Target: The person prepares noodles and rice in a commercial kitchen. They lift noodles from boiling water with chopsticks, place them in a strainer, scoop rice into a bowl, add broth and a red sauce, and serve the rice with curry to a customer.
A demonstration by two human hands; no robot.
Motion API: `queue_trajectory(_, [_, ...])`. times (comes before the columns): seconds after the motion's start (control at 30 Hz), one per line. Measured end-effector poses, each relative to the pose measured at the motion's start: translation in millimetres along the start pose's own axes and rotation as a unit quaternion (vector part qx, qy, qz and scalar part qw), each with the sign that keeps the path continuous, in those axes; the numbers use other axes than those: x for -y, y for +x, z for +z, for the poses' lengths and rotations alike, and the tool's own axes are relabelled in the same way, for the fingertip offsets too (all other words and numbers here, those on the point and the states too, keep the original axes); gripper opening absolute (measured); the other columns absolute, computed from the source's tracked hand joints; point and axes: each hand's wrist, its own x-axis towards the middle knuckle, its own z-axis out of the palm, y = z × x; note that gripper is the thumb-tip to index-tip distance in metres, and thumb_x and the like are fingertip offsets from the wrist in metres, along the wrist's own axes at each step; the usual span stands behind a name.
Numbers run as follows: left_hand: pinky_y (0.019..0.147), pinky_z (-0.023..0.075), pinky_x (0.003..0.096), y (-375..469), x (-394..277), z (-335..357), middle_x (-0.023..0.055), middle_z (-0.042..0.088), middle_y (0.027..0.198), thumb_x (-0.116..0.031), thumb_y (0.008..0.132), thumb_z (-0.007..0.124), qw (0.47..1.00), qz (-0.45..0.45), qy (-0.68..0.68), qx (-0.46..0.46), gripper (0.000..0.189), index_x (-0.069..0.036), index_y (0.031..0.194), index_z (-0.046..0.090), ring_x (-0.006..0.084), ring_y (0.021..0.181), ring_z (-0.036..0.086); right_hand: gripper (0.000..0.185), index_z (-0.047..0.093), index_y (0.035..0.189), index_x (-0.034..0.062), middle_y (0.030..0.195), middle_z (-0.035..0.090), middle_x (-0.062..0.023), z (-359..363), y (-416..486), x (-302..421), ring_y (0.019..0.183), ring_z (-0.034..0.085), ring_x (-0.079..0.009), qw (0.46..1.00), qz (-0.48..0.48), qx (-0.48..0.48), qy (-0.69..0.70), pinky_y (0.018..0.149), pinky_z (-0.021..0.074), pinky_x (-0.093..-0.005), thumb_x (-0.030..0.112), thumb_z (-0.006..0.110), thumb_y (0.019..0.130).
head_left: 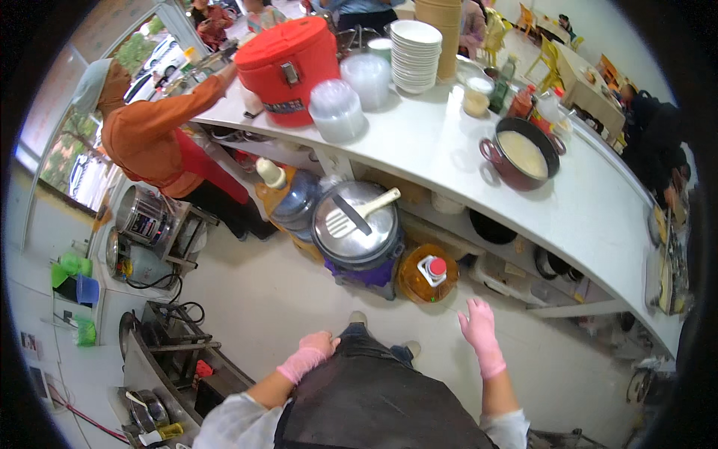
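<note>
My left hand [317,349], in a pink glove, is beside the upper edge of my black apron [381,404]. Its fingers are curled, and nothing shows in them. My right hand [479,328], gloved the same way, hangs over the floor, its thumb apart from the fingers and holding nothing. Closest to it is a large plastic jug of amber liquid [418,283] with a red cap. Left of the jug stands a round cooker [336,258] with a metal lid [370,230]. A pale slotted turner [373,207] lies across that lid.
A long white counter [426,146] curves ahead, bearing a red insulated barrel [289,62], stacked bowls [415,56] and a dark red pot of pale liquid [519,154]. A person in orange [151,134] stands at left. Metal equipment [179,365] is at lower left.
</note>
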Motion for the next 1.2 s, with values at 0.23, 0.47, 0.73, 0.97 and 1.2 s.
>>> queue_trajectory(0.23, [0.088, 0.0418, 0.0416, 9.1, 49.3, 8.8, 0.0156, 0.053, 0.116, -0.048, 0.083, 0.047, 0.982, -0.075, -0.151, -0.090, 0.052, -0.011, 0.120, 0.049, 0.0319, 0.106, 0.052, 0.031, 0.052, 0.108, 0.0010, 0.115, 0.051, -0.0164, 85.8, 264.6, 128.6, 0.111, 0.046, -0.0302, 0.966, -0.244, 0.035, -0.084, 0.094, 0.0371, -0.0377, 0.012, 0.046, 0.080])
queue_trajectory(0.47, [0.088, 0.0429, 0.0415, 76.8, 121.7, -51.3, 0.0163, 0.053, 0.114, -0.046, 0.082, 0.049, 0.992, -0.055, -0.093, -0.059, 0.052, -0.013, 0.122, 0.047, 0.0305, 0.107, 0.052, 0.017, 0.059, 0.089, 0.0059, 0.082, 0.061, -0.0097, 146.5, 330.1, 141.2, 0.079, 0.060, -0.0237, 0.917, -0.313, 0.112, -0.222, 0.073, 0.0434, -0.0337, 0.010, 0.051, 0.075])
queue_trajectory(0.73, [0.089, 0.0408, 0.0415, 158.5, 119.1, -173.6, 0.0232, 0.049, 0.117, -0.039, 0.082, 0.053, 0.964, 0.049, -0.194, -0.173, 0.057, -0.002, 0.124, 0.042, 0.0347, 0.107, 0.050, 0.012, 0.063, 0.079, 0.0069, 0.084, 0.062, -0.0128, 107.9, 287.4, 88.3, 0.079, 0.063, -0.0275, 0.966, 0.000, 0.147, -0.212, 0.068, 0.0504, -0.0381, 0.010, 0.054, 0.072])
queue_trajectory(0.97, [0.078, 0.0462, 0.0424, 206.1, -53.1, -181.4, 0.0219, 0.048, 0.110, -0.038, 0.080, 0.055, 0.949, 0.197, -0.156, -0.192, 0.061, -0.013, 0.131, 0.032, 0.0348, 0.094, 0.055, 0.012, 0.058, 0.080, 0.0063, 0.080, 0.059, -0.0126, 149.8, 268.1, 113.4, 0.074, 0.061, -0.0258, 0.965, -0.014, 0.122, -0.233, 0.063, 0.0480, -0.0367, 0.012, 0.048, 0.076])
queue_trajectory(1.2, [0.073, 0.0472, 0.0416, 221.7, -86.2, -180.3, 0.0181, 0.044, 0.105, -0.041, 0.078, 0.056, 0.970, 0.114, -0.117, -0.182, 0.066, -0.023, 0.134, 0.027, 0.0331, 0.089, 0.055, 0.013, 0.056, 0.081, 0.0053, 0.079, 0.057, -0.0128, 140.5, 273.9, 125.4, 0.071, 0.059, -0.0256, 0.970, -0.053, 0.118, -0.206, 0.063, 0.0472, -0.0372, 0.013, 0.046, 0.077])
